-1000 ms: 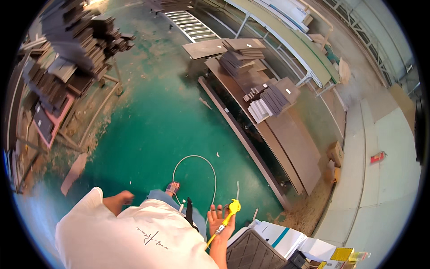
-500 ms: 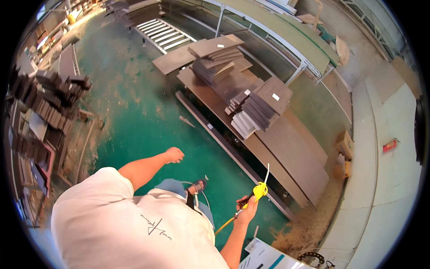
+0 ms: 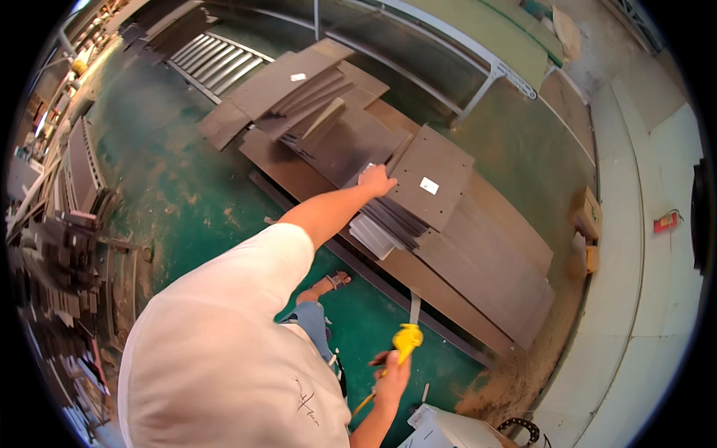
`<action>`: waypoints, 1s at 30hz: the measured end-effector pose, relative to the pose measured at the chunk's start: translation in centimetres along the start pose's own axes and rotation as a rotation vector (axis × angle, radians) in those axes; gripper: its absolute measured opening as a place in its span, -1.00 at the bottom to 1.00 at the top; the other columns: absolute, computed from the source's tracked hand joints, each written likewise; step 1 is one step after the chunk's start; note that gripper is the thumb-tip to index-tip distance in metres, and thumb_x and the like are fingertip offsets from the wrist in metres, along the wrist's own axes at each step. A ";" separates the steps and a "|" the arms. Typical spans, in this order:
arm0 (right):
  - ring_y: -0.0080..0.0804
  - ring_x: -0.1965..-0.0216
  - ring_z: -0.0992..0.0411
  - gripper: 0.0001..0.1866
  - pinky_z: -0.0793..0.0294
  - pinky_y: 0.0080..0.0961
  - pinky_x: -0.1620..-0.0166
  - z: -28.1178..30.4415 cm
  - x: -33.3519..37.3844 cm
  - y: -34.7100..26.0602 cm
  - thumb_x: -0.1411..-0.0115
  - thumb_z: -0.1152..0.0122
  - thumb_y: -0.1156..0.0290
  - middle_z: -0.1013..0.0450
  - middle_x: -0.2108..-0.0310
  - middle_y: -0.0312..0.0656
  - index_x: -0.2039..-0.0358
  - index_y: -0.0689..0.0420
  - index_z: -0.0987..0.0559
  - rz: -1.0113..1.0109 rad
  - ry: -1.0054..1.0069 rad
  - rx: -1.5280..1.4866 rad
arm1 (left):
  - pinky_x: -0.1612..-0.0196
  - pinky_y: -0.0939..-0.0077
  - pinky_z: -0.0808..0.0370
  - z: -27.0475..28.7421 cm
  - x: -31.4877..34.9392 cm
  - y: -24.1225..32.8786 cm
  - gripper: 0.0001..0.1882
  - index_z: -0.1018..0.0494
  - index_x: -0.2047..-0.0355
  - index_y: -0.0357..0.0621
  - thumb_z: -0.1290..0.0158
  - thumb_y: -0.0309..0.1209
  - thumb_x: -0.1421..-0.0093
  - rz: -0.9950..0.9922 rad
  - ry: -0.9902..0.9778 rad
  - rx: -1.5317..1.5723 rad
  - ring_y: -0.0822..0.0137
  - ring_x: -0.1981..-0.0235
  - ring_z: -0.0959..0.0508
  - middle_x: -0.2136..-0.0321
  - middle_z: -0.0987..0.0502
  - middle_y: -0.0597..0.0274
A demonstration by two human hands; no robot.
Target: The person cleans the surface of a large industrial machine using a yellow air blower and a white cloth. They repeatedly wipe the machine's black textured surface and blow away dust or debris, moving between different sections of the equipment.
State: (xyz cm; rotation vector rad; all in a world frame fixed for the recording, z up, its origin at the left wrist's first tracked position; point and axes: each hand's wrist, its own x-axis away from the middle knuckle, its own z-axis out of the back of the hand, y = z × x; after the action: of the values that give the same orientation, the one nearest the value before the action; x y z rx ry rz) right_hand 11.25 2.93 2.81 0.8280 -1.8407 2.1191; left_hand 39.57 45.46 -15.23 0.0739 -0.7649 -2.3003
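My right hand (image 3: 391, 379) is wrapped round a yellow air blow gun (image 3: 408, 341), whose pale nozzle points away from me toward the boards. A thin yellow hose (image 3: 364, 404) runs from the gun toward my body. My left arm stretches forward, and my left hand (image 3: 377, 181), fingers curled in, is at the left edge of a stack of dark brown panels (image 3: 435, 175). What its fingers grip, if anything, is hidden. The top panel carries a white label (image 3: 429, 186) and small holes. Lighter panels (image 3: 371, 236) lean at the stack's near side.
The stack rests on large brown boards (image 3: 485, 261). Another panel pile (image 3: 299, 86) lies farther left, near a roller conveyor (image 3: 216, 63). A green belt conveyor (image 3: 493, 45) stands behind. Dark offcuts fill a rack (image 3: 63, 276) at left. A white machine (image 3: 448, 429) is at lower right.
My left hand has swung forward and right from above the green floor to the panel stack. I have moved nearer the boards. The blow gun has shifted slightly left, still in my right hand.
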 end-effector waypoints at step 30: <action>-0.42 0.51 -0.25 -0.33 -0.25 -0.42 0.45 2.3 17.1 19.6 -0.40 -0.15 0.02 -0.31 0.49 -0.25 -0.38 0.15 -0.36 0.001 0.168 -1.355 | -0.42 -0.19 -0.23 2.6 27.9 6.2 -0.50 -0.42 -0.30 -0.10 -0.15 -0.30 -0.39 0.452 -1.434 1.143 0.19 -0.30 -0.45 -0.20 -0.55 0.20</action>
State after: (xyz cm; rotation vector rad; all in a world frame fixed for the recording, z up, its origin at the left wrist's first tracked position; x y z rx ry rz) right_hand -12.05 -6.49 -4.27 0.2508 -2.4527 0.5002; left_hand 21.69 25.32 -5.36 -1.1718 -2.3419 -0.9186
